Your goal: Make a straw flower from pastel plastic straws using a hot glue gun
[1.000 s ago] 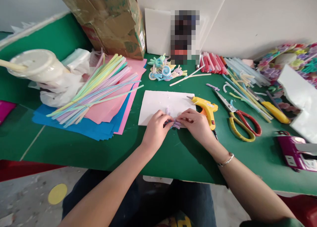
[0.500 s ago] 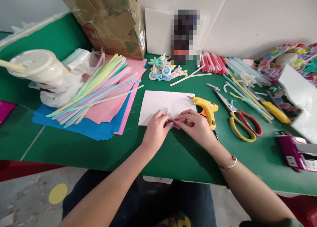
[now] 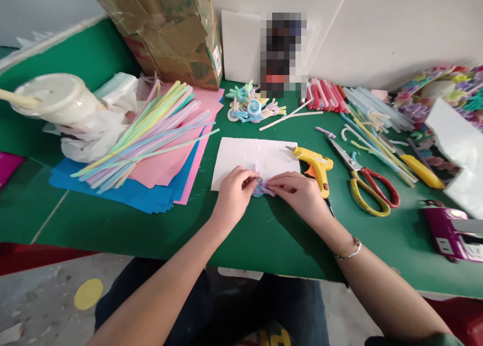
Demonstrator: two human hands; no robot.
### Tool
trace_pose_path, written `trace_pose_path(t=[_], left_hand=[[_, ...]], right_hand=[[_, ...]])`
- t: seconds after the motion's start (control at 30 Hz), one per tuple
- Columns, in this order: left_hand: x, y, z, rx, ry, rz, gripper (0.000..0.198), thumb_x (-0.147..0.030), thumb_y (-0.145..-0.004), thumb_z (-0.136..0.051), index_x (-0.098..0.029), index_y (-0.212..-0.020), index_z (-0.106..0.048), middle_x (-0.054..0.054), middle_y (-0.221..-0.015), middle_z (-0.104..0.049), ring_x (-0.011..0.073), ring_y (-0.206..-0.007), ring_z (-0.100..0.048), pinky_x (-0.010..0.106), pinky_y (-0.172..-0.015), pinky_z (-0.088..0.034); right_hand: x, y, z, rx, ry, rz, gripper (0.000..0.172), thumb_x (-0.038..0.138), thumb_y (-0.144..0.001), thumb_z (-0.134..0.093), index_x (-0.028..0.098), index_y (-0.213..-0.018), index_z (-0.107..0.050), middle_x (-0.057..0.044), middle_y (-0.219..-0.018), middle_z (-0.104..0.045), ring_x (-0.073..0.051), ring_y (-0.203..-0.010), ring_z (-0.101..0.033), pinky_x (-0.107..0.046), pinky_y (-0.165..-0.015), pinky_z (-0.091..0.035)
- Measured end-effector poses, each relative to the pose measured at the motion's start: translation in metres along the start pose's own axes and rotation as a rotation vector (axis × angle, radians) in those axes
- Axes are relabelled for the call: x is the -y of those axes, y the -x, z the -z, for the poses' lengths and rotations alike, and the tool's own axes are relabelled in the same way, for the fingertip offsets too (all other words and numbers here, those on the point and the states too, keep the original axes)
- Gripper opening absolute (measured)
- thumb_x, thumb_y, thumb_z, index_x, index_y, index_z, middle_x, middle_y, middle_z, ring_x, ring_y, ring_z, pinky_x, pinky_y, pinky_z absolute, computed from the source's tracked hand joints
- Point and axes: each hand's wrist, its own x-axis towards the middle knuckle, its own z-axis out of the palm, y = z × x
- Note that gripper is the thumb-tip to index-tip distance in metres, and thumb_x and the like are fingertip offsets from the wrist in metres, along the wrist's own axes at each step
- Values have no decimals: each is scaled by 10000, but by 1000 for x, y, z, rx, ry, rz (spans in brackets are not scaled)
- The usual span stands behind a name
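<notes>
My left hand point(image 3: 234, 197) and my right hand point(image 3: 298, 192) meet at the near edge of a white foam sheet point(image 3: 245, 154) on the green table. Between their pinched fingertips sits a small coiled straw piece point(image 3: 260, 187), purple and blue, with short ends sticking out. Both hands are closed on it. A yellow glue gun point(image 3: 315, 165) lies just right of my right hand, nozzle pointing left over the sheet.
Long pastel straws point(image 3: 147, 132) lie on pink and blue paper at left. Red-and-yellow scissors point(image 3: 368, 182), a yellow knife point(image 3: 418, 169), finished coils point(image 3: 251, 107), red sticks point(image 3: 324, 95), a cardboard box point(image 3: 169, 28) and a lidded cup point(image 3: 53, 96) surround the work spot.
My fingers have shifted slightly on the coiled piece, and more of its blue curl now shows between them. My right hand has edged a little to the left.
</notes>
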Motion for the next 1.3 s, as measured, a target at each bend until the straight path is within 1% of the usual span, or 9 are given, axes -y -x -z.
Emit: trace_pose_path(t=[0.13,0.33,0.57,0.77,0.87,0.97,1.07,1.17,1.3], left_hand=[[-2,5,8,-22,-99,-60,106,-75,-829,-573,-169,-851,-618,6,-812,-615,113,-679,-604,226,-624,-516],[1,21,3,26,-380,-303,98,-132,-893,-502,-156,-917,-595,38,-869,-634,172,-792,-611,316,-720,-525],[6,22,3,-17,-330,-283,77,-130,-886,-523,-167,-897,-589,22,-867,-622,142,-795,-605,272,-722,-520],[-1,28,0,-85,-463,-393,91,-154,-894,-520,-139,-900,-609,40,-847,-622,149,-776,-592,278,-714,-509],[-11,41,-7,-105,-650,-537,158,-122,-882,-527,-91,-1004,-622,49,-801,-628,160,-711,-585,290,-630,-483],[-22,56,-15,-64,-826,-536,264,-155,-887,-532,-51,-1118,-607,13,-633,-570,148,-554,-528,285,-471,-398],[-28,65,-21,-4,-875,-441,322,-221,-916,-495,-60,-1176,-597,109,-907,-673,185,-760,-614,308,-622,-486],[-29,67,-21,28,-872,-328,396,-310,-938,-447,-95,-1249,-563,166,-1240,-594,255,-1054,-587,377,-860,-491],[-26,65,-18,68,-823,-263,453,-374,-936,-418,-126,-1299,-529,185,-1353,-507,326,-1218,-497,483,-970,-440]], right_hand=[[1,0,1,11,2,11,129,144,-795,-646,230,-806,-741,-31,-845,-733,-168,-791,-673,-320,-734,-566],[1,0,0,-1,32,39,125,135,-794,-645,216,-799,-740,-38,-841,-731,-167,-797,-667,-314,-732,-561],[1,1,0,4,54,34,131,170,-809,-632,236,-797,-745,-36,-845,-729,-179,-809,-668,-327,-723,-561],[0,0,0,9,46,30,143,166,-814,-621,239,-799,-743,-34,-840,-731,-180,-802,-669,-333,-723,-559],[1,0,1,12,33,35,135,157,-809,-629,231,-805,-742,-37,-841,-732,-181,-807,-666,-333,-728,-559],[1,0,1,11,19,25,130,158,-806,-636,235,-815,-741,-35,-847,-731,-179,-812,-663,-330,-735,-561],[0,0,0,11,18,16,128,157,-805,-636,232,-818,-740,-35,-852,-731,-177,-815,-659,-330,-741,-559],[-1,0,0,19,18,13,136,157,-813,-624,227,-824,-739,-37,-856,-730,-176,-818,-659,-332,-741,-558],[-2,0,0,28,14,0,134,171,-817,-619,229,-823,-740,-40,-853,-727,-175,-807,-657,-334,-734,-560]])
